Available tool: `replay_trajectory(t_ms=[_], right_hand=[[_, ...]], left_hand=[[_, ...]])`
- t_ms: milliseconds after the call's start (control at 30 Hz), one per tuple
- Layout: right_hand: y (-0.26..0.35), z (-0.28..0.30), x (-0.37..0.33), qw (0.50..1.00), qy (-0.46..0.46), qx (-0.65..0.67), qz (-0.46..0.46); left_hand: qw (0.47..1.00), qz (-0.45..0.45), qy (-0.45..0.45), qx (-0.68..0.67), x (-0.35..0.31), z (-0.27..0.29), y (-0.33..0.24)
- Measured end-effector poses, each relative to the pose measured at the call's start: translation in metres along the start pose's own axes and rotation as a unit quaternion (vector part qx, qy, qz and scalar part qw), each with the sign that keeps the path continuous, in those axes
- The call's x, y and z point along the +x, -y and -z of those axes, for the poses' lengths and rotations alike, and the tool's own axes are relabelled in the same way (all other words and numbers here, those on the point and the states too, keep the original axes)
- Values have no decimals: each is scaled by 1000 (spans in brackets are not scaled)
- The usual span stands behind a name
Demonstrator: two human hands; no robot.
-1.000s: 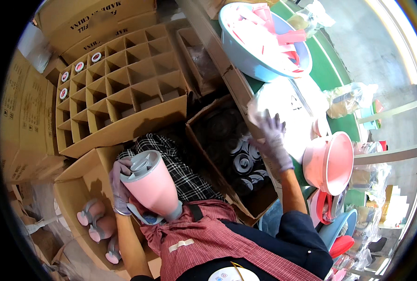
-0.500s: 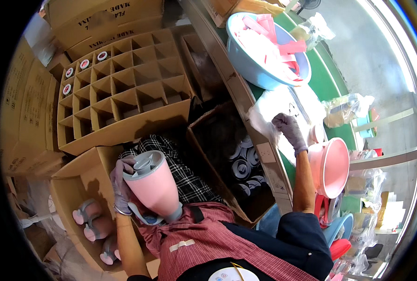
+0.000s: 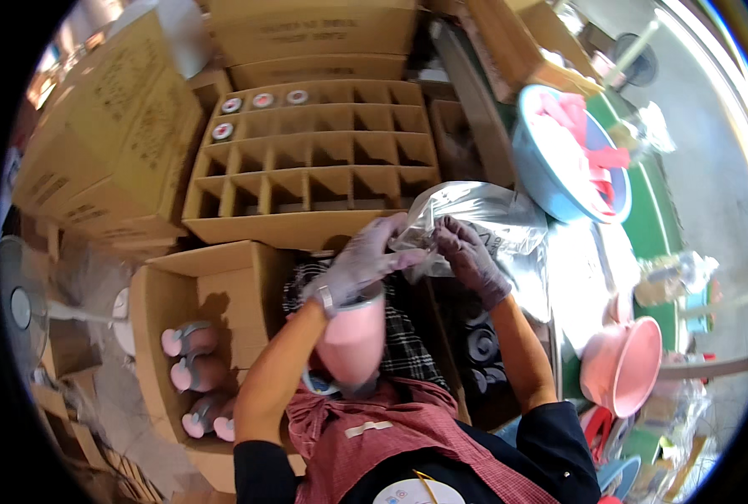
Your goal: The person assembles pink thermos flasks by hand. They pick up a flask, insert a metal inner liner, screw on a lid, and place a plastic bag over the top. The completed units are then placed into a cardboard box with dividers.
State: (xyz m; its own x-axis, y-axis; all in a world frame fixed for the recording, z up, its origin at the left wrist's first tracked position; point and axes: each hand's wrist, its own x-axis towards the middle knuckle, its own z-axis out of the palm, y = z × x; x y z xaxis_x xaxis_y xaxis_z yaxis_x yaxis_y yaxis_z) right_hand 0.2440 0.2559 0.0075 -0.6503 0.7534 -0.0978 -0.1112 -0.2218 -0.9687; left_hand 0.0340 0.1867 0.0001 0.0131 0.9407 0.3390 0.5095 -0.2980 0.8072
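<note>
Bag [image 3: 491, 215]: spread just beyond my right hand [image 3: 472, 259].
Right hand: fingers pinched on its edge.
Left hand [image 3: 364, 259]: fingers partly parted at its edge; gripping, I can't tell.
Cup [image 3: 354, 339]: below my left hand.

To the right of the fingers [image 3: 453, 238] runs a green worktop [image 3: 655, 202], glaring white on the side nearest them. Farther right lies a pale grey expanse, floor or wall unclear, edged by a bright strip of light [image 3: 729, 99]. Dull grey floor [image 3: 97, 284] shows well left of the fingers.
</note>
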Motion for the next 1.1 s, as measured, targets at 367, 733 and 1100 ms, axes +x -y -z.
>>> replay_trajectory(t_ms=[367, 733, 1100], right_hand=[[-82, -29, 44, 933, 109, -342, -17], [-98, -90, -67, 885, -127, -369, 255], [-30, -79, 58, 875, 301, -370, 81]], left_hand=[[747, 229, -272, -561, -95, 59, 135], [949, 166, -226, -144, -184, 49, 38], [912, 234, -165, -293, -168, 40, 78]])
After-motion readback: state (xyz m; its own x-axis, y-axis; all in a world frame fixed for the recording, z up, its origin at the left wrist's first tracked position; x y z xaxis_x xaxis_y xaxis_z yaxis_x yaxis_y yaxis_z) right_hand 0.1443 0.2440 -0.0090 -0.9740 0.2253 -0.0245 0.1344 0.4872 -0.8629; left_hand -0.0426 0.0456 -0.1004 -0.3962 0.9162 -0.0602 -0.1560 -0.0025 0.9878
